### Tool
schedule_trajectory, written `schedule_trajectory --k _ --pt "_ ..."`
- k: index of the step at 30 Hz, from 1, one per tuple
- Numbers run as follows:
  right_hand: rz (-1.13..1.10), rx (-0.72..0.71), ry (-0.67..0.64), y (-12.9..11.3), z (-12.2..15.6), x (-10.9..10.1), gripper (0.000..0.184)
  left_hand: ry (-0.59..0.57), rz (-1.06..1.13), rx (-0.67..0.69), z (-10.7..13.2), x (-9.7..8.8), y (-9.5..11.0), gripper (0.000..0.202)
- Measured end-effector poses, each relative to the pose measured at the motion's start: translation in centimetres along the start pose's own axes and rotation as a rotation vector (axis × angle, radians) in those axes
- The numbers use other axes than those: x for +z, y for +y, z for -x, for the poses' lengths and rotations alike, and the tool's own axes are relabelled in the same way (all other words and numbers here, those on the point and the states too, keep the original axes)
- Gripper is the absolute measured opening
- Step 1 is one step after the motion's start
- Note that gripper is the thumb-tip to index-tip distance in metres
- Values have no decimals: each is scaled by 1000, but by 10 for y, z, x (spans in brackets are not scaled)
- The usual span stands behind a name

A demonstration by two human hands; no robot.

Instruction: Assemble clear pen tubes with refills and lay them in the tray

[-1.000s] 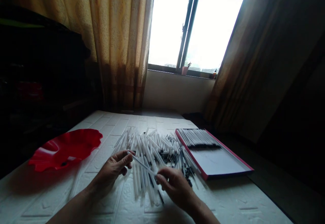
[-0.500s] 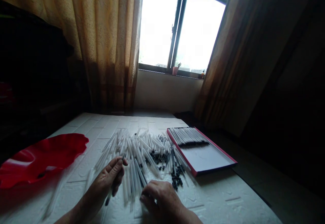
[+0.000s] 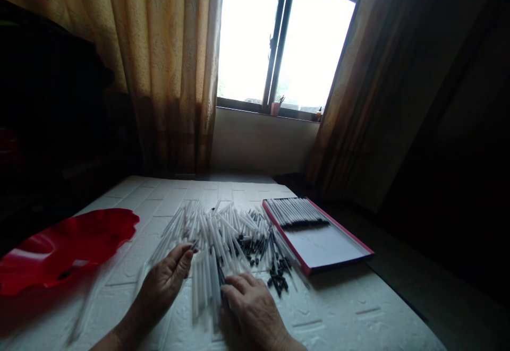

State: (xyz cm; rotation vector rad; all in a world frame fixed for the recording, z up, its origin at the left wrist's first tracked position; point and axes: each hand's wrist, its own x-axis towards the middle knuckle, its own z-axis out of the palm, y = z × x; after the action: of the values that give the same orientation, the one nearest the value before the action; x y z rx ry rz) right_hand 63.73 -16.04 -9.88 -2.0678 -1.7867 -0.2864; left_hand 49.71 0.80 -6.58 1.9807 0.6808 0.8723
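A heap of thin white pens with black tips (image 3: 223, 234) lies spread on the white table (image 3: 358, 319). My left hand (image 3: 165, 282) is at the heap's near left edge, fingers curled around one pen whose dark tip pokes out past the fingertips. My right hand (image 3: 255, 306) rests palm down on the near end of the heap, fingers bent onto the pens; whether it grips one I cannot make out. Loose black caps (image 3: 277, 279) lie at the heap's right side.
A flat pink-edged tray (image 3: 338, 253) to the right holds a neat row of pens (image 3: 297, 213) at its far end. A red wavy-rimmed dish (image 3: 59, 247) sits at the left. Curtains and a bright window stand behind the table.
A second ago both hands held one pen between them; now the left hand alone keeps it and the right hand has dropped onto the heap. The view shifted right.
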Motion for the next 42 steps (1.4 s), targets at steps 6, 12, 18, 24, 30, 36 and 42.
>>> schedule_trajectory --k 6,12,18,24,30,36,42 --pt "-13 -11 -166 -25 -26 0 25 8 -94 11 -7 -7 0 35" --pt "-38 -28 -196 -4 -19 -18 12 -53 -110 34 -6 -6 -3 28" --pt "-19 21 -171 30 3 -53 15 -102 -230 85 -2 -8 0 33" --pt "65 216 -63 62 -16 -68 22 -153 -273 127 1 -4 -2 33" --pt "102 268 -67 69 -37 -46 16 -163 -282 172 4 -3 -1 27" --pt "78 273 -53 67 -31 -38 14 -198 -320 198 5 -3 2 24" --pt "79 272 23 69 -28 -37 20 -29 -338 230 -3 -11 1 31"
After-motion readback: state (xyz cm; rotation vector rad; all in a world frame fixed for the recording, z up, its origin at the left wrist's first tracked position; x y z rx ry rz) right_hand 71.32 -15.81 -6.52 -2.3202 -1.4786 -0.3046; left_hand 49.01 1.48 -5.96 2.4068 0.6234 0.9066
